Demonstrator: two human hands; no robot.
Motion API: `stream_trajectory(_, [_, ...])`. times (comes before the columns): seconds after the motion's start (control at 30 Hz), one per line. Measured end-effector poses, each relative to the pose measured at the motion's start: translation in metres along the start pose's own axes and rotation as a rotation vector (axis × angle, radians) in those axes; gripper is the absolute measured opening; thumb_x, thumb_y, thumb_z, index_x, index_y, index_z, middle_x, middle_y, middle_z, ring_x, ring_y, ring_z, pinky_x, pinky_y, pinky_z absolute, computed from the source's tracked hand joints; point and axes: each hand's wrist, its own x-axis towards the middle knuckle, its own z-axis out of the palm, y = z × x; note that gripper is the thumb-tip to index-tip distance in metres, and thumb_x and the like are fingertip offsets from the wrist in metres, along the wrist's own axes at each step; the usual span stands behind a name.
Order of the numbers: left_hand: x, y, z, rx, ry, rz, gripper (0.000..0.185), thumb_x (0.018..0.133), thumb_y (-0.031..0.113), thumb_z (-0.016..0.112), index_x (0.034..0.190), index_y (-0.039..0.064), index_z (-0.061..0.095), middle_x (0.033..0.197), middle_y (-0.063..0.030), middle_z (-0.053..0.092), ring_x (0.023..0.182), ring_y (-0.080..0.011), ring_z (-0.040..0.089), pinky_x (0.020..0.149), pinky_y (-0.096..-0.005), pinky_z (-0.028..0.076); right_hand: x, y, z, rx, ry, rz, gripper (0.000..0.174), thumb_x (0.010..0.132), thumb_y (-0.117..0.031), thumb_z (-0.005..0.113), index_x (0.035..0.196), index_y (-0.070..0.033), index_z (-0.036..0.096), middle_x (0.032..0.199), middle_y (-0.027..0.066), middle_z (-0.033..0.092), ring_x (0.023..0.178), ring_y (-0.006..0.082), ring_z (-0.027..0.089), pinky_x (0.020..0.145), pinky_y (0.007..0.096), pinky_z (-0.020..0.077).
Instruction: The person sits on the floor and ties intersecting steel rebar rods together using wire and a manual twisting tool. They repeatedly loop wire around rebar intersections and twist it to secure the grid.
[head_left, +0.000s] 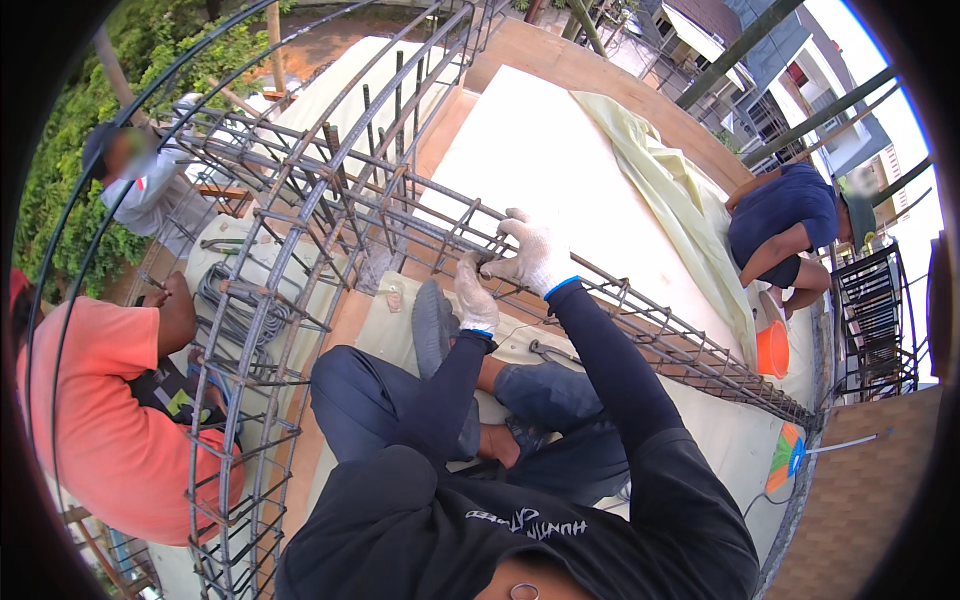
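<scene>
A long rebar beam cage with steel stirrups runs diagonally in front of me. My right hand, in a white knit glove with a blue cuff, grips the cage, thumb and fingers on either side of a stirrup. Just left of it and lower, my gloved left hand has its fingertips at the cage's near lower bar. Whether those fingers close on anything is hidden. A thin tie wire curves below the cage. Near my knee lies a pair of end-cutting nippers.
A second rebar cage rises on my left, beside coiled cable and a person in an orange shirt. Another person works beyond. At right, someone in dark blue bends near an orange bucket. White sheeting covers the formwork.
</scene>
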Motion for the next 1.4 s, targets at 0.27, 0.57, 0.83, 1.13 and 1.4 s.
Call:
stream_trajectory(0.27, [0.007, 0.004, 0.032, -0.107, 0.291, -0.231, 0.047, 0.115, 0.036, 0.050, 0.091, -0.004, 0.060, 0.081, -0.0002, 0.053, 0.074, -0.0126, 0.046, 0.066, -0.0358, 0.040, -0.002, -0.002, -0.004, 0.006, -0.049, 0.081, 0.071, 0.063, -0.045, 0.099, 0.117, -0.006, 0.076, 0.137, 0.0160, 0.070, 0.122, 0.0391, 0.070, 0.101, 0.0473, 0.0579])
stream_trajectory(0.57, [0.008, -0.003, 0.031, -0.027, 0.263, -0.109, 0.050, 0.115, 0.034, 0.048, 0.089, -0.008, 0.058, 0.074, -0.0075, 0.052, 0.070, -0.0161, 0.047, 0.064, -0.0396, 0.043, -0.003, 0.007, -0.001, 0.005, -0.057, 0.066, 0.068, 0.065, -0.041, 0.098, 0.118, -0.005, 0.076, 0.144, 0.0186, 0.067, 0.125, 0.0417, 0.069, 0.104, 0.0474, 0.0558])
stream_trajectory(0.83, [0.008, -0.001, 0.048, 0.034, 0.409, -0.139, 0.054, 0.115, 0.040, 0.051, 0.092, -0.008, 0.062, 0.079, -0.0099, 0.062, 0.071, -0.0194, 0.055, 0.065, -0.0411, 0.046, 0.005, 0.011, -0.005, 0.091, -0.136, 0.095, 0.081, 0.070, -0.034, 0.096, 0.142, -0.009, 0.068, 0.160, 0.0228, 0.056, 0.144, 0.0414, 0.057, 0.117, 0.0473, 0.0499])
stream_trajectory(1.13, [0.010, 0.009, 0.031, -0.071, 0.263, -0.228, 0.059, 0.117, 0.046, 0.047, 0.082, 0.000, 0.059, 0.069, -0.0014, 0.048, 0.066, -0.0134, 0.045, 0.058, -0.0362, 0.038, -0.028, -0.014, -0.020, 0.192, -0.163, 0.135, 0.067, 0.085, -0.028, 0.088, 0.147, -0.013, 0.066, 0.161, 0.0169, 0.056, 0.144, 0.0352, 0.059, 0.116, 0.0459, 0.0506])
stream_trajectory(1.4, [0.016, -0.019, 0.013, -0.105, 0.238, -0.325, 0.058, 0.116, 0.045, 0.051, 0.077, 0.001, 0.051, 0.070, -0.0004, 0.043, 0.068, -0.0131, 0.039, 0.062, -0.0383, 0.034, -0.097, -0.081, -0.075, 0.241, -0.249, 0.289, 0.037, 0.096, -0.028, 0.078, 0.127, -0.009, 0.076, 0.107, 0.0157, 0.077, 0.095, 0.0302, 0.075, 0.083, 0.0410, 0.0572])
